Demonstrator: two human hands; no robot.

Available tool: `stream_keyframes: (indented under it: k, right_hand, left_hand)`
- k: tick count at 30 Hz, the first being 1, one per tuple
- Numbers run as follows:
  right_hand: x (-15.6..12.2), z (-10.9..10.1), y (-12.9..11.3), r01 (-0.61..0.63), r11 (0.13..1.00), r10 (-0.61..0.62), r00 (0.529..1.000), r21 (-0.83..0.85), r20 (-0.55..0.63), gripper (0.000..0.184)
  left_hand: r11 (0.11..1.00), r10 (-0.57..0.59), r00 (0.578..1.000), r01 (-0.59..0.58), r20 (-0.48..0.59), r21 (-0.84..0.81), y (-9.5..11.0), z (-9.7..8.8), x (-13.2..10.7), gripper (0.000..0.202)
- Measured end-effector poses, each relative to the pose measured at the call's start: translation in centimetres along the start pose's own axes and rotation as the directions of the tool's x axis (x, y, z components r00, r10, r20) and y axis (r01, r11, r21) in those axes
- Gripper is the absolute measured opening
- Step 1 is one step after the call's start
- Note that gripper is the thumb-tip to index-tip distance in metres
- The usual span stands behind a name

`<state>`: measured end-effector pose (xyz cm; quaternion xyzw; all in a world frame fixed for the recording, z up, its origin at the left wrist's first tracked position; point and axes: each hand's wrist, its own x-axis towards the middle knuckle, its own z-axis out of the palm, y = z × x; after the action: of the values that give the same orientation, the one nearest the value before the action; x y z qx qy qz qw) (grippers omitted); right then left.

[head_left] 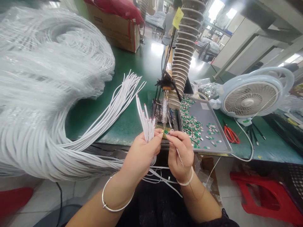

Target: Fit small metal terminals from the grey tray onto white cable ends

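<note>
At green bench edge (123, 138), white cable bunch (147, 126) clenched in L hand (142, 154), small green part (166, 132) pinched by R hand (181, 154), many green-silver terminals (193, 126) remaining on metal tray (227, 148), large bagged cable coil (47, 94) alongside.

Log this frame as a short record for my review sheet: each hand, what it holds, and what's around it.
left hand: grips a bundle of white cables, ends pointing up
right hand: pinches a small green-and-gold part at the fingertips
nearest tool: upright soldering iron, just beyond the hands
beside: metal tray of small green-and-silver parts
surroundings: large coil of white cable on a green workbench; desk fan; red-handled scissors
</note>
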<state>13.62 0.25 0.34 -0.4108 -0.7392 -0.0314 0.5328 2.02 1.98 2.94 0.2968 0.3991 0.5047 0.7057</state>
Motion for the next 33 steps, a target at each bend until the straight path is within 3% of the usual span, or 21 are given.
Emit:
stream_keyframes:
  k: [9, 15, 19, 33]
  right_hand:
    - [-0.6, -0.1, 0.4, -0.074, 0.996, 0.073, 0.997, 0.045, 0.017, 0.035]
    - [-0.7, 0.2, 0.5, -0.120, 0.993, 0.121, 0.991, -0.024, 0.062, 0.019]
    - [-0.9, 0.3, 0.6, -0.113, 0.994, 0.113, 0.992, -0.014, 0.056, 0.018]
    - [-1.0, 0.2, 0.0, -0.108, 0.990, 0.105, 0.994, 0.089, 0.041, 0.029]
  left_hand:
    - [0.998, -0.014, 0.998, 0.011, 0.057, 0.068, -0.9, -1.2, 0.3, 0.011]
    - [0.979, -0.061, 0.990, 0.035, 0.126, 0.203, -1.2, -2.0, 0.2, 0.012]
    - [0.960, -0.083, 0.987, 0.041, 0.139, 0.277, -1.0, -2.1, 0.1, 0.012]
    - [0.943, 0.066, 0.995, -0.086, 0.073, 0.321, -0.6, -2.0, 0.5, 0.012]
